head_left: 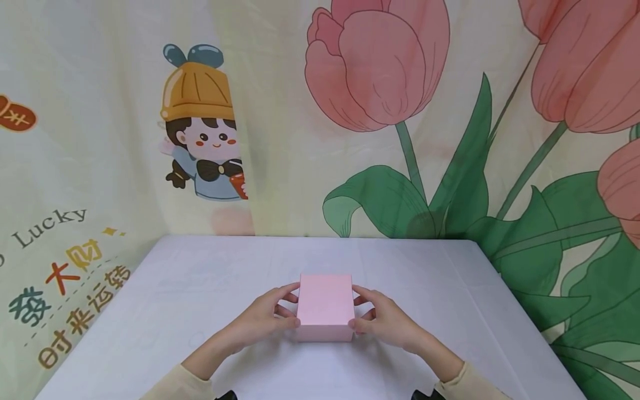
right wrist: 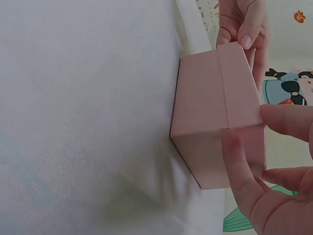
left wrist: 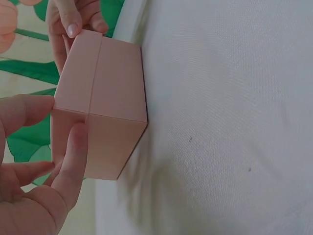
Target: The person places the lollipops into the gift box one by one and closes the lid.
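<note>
A pink lidded box stands upright on the white-covered table, with its lid on. In both wrist views a thin seam runs round it below the lid. On its left side my left hand holds it, the thumb near the front corner and the fingers further back. My right hand grips the opposite side in much the same way. Up close in the right wrist view, right-hand fingertips touch the lid's side around the seam. What the box contains is hidden.
White cloth covers the table, and its far edge meets a printed curtain with tulips and a cartoon child. Light-coloured sleeves cover the forearms. Dark object edges show at the bottom of the head view.
</note>
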The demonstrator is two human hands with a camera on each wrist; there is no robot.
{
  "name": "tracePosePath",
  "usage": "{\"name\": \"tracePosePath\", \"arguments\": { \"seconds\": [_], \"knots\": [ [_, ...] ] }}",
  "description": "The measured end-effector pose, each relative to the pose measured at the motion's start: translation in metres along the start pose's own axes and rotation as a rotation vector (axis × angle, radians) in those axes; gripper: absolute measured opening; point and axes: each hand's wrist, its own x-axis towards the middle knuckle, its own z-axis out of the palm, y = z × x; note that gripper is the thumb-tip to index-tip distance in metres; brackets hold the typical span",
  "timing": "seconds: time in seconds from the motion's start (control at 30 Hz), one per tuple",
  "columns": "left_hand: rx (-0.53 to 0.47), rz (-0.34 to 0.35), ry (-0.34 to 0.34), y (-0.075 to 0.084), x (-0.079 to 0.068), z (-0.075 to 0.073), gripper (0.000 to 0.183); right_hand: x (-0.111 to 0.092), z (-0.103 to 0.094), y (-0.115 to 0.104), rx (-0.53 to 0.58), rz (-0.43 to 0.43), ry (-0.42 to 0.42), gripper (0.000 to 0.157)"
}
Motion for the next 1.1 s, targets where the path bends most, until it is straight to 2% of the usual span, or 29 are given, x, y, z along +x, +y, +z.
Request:
{"name": "tracePosePath", "arguments": {
  "seconds": [0.5, 0.93, 1.1],
  "knots": [
    [0.008, 0.000, -0.028, -0.001, -0.002, 0.000, 0.086, 0.002, 0.003, 0.004, -0.044, 0.011, -0.017, 0.084],
    [0.028, 0.010, -0.049, -0.004, 0.000, 0.000, 0.085, 0.004, -0.002, 0.010, -0.093, 0.008, -0.044, 0.087],
    [0.128, 0.037, -0.059, -0.010, -0.004, -0.008, 0.079, -0.001, -0.013, 0.014, -0.127, 0.004, -0.073, 0.085]
  ]
}}
